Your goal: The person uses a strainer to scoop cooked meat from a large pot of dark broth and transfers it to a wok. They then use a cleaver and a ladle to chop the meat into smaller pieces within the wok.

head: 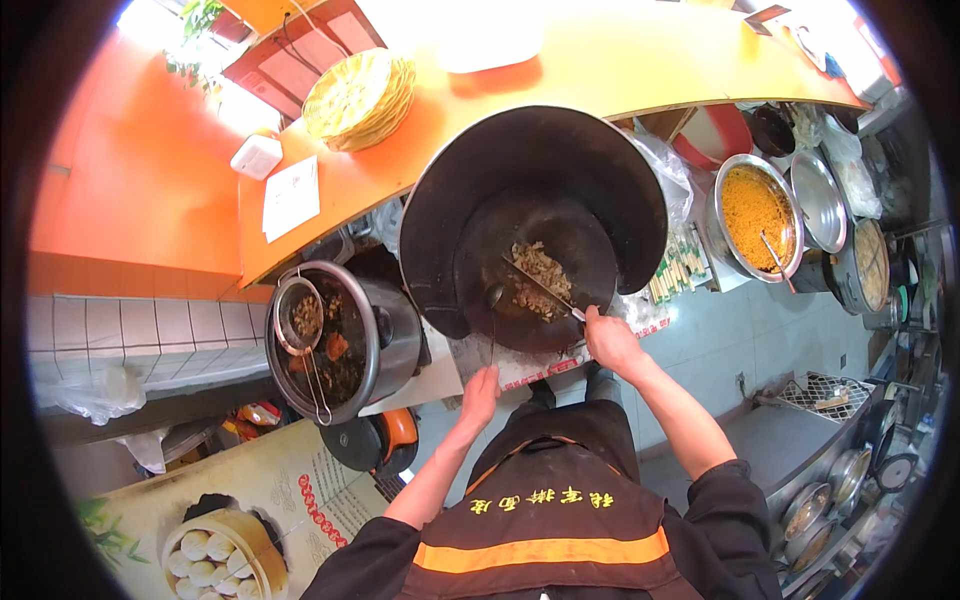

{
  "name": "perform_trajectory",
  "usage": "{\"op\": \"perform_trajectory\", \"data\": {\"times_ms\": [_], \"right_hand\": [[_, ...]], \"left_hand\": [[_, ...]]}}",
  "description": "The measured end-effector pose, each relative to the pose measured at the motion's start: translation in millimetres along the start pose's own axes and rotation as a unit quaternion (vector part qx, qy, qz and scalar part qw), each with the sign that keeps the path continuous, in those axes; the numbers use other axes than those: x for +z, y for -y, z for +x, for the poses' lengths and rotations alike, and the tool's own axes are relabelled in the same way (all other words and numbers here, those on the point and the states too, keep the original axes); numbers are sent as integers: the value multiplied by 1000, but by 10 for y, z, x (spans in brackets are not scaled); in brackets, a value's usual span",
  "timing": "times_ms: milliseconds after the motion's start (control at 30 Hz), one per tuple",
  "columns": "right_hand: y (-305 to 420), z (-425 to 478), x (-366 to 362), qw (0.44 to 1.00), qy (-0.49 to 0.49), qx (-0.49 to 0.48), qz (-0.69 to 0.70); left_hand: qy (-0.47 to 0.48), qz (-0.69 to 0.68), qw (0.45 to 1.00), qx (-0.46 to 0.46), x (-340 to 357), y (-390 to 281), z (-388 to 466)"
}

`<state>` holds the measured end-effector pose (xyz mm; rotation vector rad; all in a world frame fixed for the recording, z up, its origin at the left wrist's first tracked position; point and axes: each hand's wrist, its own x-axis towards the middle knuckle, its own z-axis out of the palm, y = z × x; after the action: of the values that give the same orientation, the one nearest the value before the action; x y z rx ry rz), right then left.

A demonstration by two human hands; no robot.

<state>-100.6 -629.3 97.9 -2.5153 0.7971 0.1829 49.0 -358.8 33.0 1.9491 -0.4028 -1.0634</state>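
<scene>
Before me stands a dark pan (pixel 534 330) with a tall dark metal guard (pixel 540 150) curving round its far side. Chopped brown food (pixel 541 274) lies in a heap on its bottom. My right hand (pixel 613 341) grips the handle of a flat metal blade or spatula (pixel 541 286), which lies slantwise across the food. At the pan's near left, my left hand (pixel 481 394) holds the thin handle of a small ladle (pixel 493 296), its bowl left of the food. The ladle's bowl and the blade are apart.
Left of the pan stands a large metal pot (pixel 371 337) of dark broth, with a wire-handled strainer (pixel 298 315) holding food at its rim. Bundled skewers or sticks (pixel 677 266) and a metal bowl of yellow food (pixel 757 217) are at right. An orange counter (pixel 600 71) runs beyond.
</scene>
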Motion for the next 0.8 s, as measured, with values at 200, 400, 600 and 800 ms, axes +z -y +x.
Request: {"op": "perform_trajectory", "data": {"times_ms": [200,400,600,800], "right_hand": [[269,-113,-410,999,7,31,43],[-24,-68,-98,995,6,45,89],[-360,-17,-36,855,18,265,446],[-348,261,195,882,49,201,423]], "left_hand": [[-2,-35,999,-18,-106,-170,93],[27,-102,992,-73,-13,-423,347],[70,-170,979,-86,159,-970,802],[213,-273,919,-190,191,-981,688]]}}
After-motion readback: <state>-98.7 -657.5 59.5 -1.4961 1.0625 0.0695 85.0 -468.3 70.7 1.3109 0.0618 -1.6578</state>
